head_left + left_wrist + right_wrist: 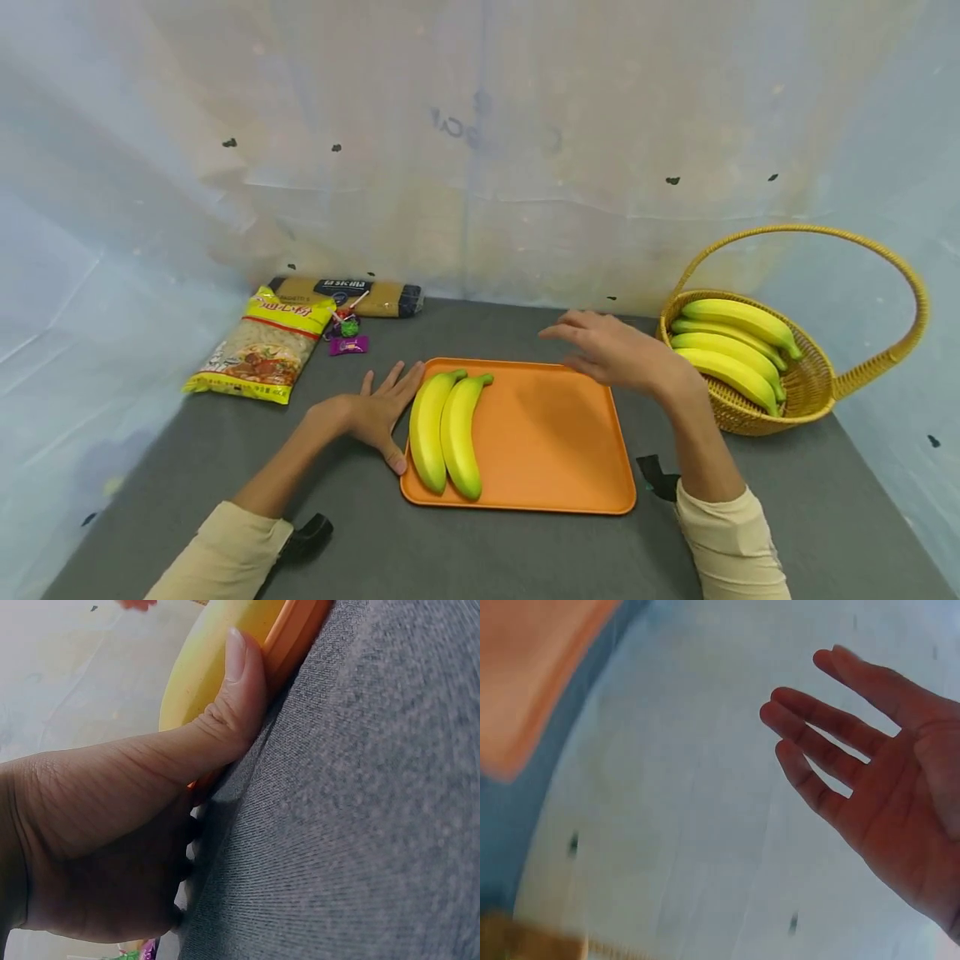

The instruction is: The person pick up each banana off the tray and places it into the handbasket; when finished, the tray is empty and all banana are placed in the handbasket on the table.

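An orange tray (555, 450) lies on the grey table, with two yellow bananas side by side on its left part, a left banana (429, 433) and a right banana (461, 437). My left hand (375, 414) rests at the tray's left edge, fingers spread and thumb touching the rim, as the left wrist view also shows next to a banana (202, 667). Above the tray's upper right corner hovers my right hand (611, 350). Its fingers are loosely extended, and the right wrist view shows its palm (900, 802) with nothing in it.
A wicker basket (813, 392) with a tall handle stands at the right, holding several bananas (738, 350). Back left lie a yellow food bag (262, 346), a spaghetti pack (390, 300), a purple candy (349, 345) and lollipops (347, 321). A pale sheet (525, 233) hangs behind the table.
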Motion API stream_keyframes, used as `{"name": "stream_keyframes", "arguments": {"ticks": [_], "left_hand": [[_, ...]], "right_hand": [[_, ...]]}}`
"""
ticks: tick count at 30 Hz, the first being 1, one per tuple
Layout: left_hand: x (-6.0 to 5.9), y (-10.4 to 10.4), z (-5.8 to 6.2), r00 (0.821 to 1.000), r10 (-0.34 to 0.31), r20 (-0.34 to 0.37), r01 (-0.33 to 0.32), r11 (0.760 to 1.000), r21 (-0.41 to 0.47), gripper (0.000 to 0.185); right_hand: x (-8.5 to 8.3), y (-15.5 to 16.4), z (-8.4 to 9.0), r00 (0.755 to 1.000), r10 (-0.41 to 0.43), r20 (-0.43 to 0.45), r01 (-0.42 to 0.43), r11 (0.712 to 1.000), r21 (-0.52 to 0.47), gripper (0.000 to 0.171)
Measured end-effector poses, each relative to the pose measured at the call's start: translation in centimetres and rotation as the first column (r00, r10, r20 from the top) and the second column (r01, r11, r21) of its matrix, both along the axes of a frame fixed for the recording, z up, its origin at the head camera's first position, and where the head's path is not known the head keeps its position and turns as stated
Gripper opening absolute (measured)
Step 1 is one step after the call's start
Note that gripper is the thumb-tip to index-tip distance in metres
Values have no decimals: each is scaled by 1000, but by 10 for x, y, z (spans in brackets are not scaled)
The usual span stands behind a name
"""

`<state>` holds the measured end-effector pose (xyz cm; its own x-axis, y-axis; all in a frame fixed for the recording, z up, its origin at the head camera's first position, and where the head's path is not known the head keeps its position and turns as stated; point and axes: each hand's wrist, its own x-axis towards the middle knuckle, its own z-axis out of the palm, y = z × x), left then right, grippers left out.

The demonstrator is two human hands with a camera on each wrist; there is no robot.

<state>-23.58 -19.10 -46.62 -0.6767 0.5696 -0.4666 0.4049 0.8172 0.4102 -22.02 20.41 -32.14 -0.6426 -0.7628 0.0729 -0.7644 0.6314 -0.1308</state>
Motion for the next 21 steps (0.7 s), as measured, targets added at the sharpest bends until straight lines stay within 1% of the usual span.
{"name": "stream_keyframes", "arguments": {"ticks": [2,5,8,11,13,15,18,21], "left_hand": [[0,1,-1,1000,0,-5,-1,1000,-8,167],[-1,1,-2,1000,3,-13,-4,1000,-17,167],[-1,1,-2,1000,8,-9,-9,1000,-27,167],[0,0,-3,1000,9,-11,-9,1000,-22,167],[0,1,-3,1000,8,-10,-8,1000,-25,166],[0,1,-3,1000,4,-11,-4,1000,-20,166],[1,1,-3,1000,8,-14,-9,1000,-17,166],[2,1,-4,1000,13,-17,-12,1000,1,167]], "right_hand": [[7,-22,-9,998,64,19,-64,997,47,42],[15,-51,-22,986,149,79,-158,980,124,47],[20,-72,-36,971,205,122,-228,948,222,55],[24,-86,-47,961,224,161,-263,918,296,64],[26,-90,-52,960,224,169,-270,902,336,68],[27,-91,-55,963,216,162,-261,897,358,68],[25,-90,-57,976,197,94,-218,899,379,65],[22,-87,-59,986,156,63,-168,914,368,58]]}}
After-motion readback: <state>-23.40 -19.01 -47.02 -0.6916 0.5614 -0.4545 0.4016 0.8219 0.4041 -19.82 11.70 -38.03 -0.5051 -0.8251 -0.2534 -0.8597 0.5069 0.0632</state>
